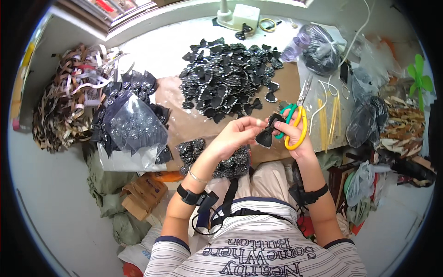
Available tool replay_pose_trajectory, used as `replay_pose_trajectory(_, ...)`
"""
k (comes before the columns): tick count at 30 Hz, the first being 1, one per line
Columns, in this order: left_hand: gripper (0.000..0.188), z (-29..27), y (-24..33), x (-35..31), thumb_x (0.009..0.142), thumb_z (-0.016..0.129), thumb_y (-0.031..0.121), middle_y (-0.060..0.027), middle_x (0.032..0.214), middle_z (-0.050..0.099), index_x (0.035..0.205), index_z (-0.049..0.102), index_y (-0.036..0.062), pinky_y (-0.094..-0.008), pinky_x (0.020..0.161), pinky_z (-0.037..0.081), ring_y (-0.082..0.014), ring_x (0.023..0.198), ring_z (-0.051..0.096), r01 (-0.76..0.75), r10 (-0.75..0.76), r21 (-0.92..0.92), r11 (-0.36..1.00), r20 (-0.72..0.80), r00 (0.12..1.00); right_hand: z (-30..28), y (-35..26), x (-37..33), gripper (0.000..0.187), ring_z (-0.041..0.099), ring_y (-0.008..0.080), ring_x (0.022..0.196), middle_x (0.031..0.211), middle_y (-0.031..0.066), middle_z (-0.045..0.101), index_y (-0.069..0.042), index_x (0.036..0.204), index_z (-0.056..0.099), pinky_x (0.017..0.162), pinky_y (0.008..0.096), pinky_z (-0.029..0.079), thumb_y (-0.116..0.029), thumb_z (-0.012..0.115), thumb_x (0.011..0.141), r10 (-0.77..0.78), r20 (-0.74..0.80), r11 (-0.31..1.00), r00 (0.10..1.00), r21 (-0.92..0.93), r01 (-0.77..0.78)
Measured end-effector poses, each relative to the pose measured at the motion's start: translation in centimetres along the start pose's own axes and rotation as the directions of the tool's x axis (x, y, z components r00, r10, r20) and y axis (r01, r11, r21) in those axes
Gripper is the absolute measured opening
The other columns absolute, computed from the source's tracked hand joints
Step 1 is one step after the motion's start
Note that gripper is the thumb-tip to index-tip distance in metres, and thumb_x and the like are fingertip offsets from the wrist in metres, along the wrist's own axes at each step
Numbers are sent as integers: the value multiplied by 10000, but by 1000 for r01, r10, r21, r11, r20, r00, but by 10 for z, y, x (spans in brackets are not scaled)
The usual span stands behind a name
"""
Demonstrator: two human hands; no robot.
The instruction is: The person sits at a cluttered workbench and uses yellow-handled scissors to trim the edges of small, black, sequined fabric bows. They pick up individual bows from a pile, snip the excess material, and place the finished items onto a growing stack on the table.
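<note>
Over the table's front edge, my right hand point(300, 143) is wrapped round a pair of scissors point(302, 122) with one green and one yellow handle loop, its blades pointing away from me. The thumb of that hand also presses on a black fabric bow point(266, 137). Just left of the bow is my left hand point(235, 136), fingertips pinched close to the bow's edge. Whether a thread or a bit of the bow lies between them is too small to tell. Beyond my hands, a large heap of black bows with shiny trim point(226, 78) covers the middle of the table.
Left stand black bows under a clear plastic bag point(138, 122) and a pile of ribbon strips point(69, 101). Sparkly black pieces point(191, 150) lie at the near edge. To the right are yellow sticks point(322, 121), a white cord point(316, 111) and a filled plastic bag point(320, 51).
</note>
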State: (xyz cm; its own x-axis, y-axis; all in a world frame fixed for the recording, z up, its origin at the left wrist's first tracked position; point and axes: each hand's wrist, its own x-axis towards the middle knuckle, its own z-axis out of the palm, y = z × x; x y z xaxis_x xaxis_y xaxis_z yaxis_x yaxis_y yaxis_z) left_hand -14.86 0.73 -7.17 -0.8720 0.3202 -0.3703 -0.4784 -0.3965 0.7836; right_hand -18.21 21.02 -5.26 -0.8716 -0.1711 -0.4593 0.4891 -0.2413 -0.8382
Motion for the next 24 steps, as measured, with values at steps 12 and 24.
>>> replay_pose_trajectory(12,357,13,41,-42,707,734,-21,-124,1041,473,1024,583,39,-318,697,501,-241,809,568,-298,631,857,421,-41,775,57,-11,-7,368,478,72,772,866,-18,481,-87,1036,535,682,206,414,-53,726,724,-87,266,876,960,-439,201)
replay_pose_trajectory(24,198,-1,33,-51,719,662,-77,-120,885,538,862,539,-17,-365,610,498,-283,708,626,-299,685,867,398,-64,726,66,-8,1,479,500,74,795,861,-22,487,-75,1123,493,695,221,438,-20,727,708,123,387,898,914,-434,63)
